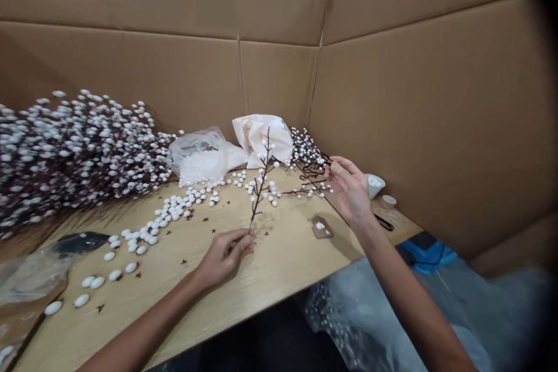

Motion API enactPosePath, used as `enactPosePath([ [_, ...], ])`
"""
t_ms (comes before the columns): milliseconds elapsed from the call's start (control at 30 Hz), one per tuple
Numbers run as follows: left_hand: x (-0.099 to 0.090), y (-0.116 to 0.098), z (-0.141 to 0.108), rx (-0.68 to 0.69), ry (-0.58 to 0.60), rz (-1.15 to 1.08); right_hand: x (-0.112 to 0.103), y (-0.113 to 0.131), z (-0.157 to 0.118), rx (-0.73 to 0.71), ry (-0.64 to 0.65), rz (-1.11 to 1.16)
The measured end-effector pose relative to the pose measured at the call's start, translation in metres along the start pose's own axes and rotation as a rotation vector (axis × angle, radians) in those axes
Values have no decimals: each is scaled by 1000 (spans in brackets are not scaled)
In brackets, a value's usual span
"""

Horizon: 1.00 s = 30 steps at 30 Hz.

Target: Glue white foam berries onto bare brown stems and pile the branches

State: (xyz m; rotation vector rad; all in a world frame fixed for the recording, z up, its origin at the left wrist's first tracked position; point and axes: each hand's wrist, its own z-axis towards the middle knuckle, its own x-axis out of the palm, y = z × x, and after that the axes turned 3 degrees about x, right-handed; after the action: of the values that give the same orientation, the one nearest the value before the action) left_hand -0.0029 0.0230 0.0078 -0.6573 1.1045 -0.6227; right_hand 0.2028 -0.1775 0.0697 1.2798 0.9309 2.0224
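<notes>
Sprig (260, 189) position?

Held nearly upright in the left hand (224, 258), tilted slightly right. Foot sits in the hand; tip points up and away from the person, toward paper wrap (261, 139). Thin dark stem, white beads along its upper half.

Left fingers (239, 242)?

Curled almost shut around the sprig's foot, thumb pressed against it. Hold looks firm. Left hand is the nearer hand, being in contact.

Right hand (350, 190)?

Right of the sprig, well apart from it, raised above the table (283, 290). Right fingers (335, 170) are pinched nearly closed on a twig of a second branch (307, 151), dark with beaded tips, which reaches from that hand back toward the sprig. Exact contact is too small to tell.

Surroundings, taken from the sprig?

Left of it: loose beads (172, 209) strewn across the table, then a heap of beaded branches (74, 157). Behind and left: plastic bag (200, 154). Right, past the right hand: white cup (375, 186) and black pen (383, 222). Cardboard walls (436, 116) stand behind the table's far edges.
</notes>
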Motion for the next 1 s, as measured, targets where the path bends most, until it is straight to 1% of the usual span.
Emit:
enactPosePath([
  [100,0,4,2,10,-19,2,-36,-4,-15,56,18,-203],
  [200,0,6,3,40,-18,7,-72,-13,-32,129,73,-456],
  [267,0,5,3,48,-15,5,-90,-18,-43,157,99,-603],
  [333,1,4,3,39,-12,-5,-102,-22,-53,179,120,-681],
  [400,1,3,3,30,-12,-7,-107,-26,-61,203,137,-710],
  [533,2,4,2,30,6,17,-110,-31,-68,216,154,-774],
  [667,1,5,2,36,14,41,-112,-33,-66,212,180,-849],
  [1000,2,7,1,36,17,23,-117,-37,-58,134,218,-996],
])
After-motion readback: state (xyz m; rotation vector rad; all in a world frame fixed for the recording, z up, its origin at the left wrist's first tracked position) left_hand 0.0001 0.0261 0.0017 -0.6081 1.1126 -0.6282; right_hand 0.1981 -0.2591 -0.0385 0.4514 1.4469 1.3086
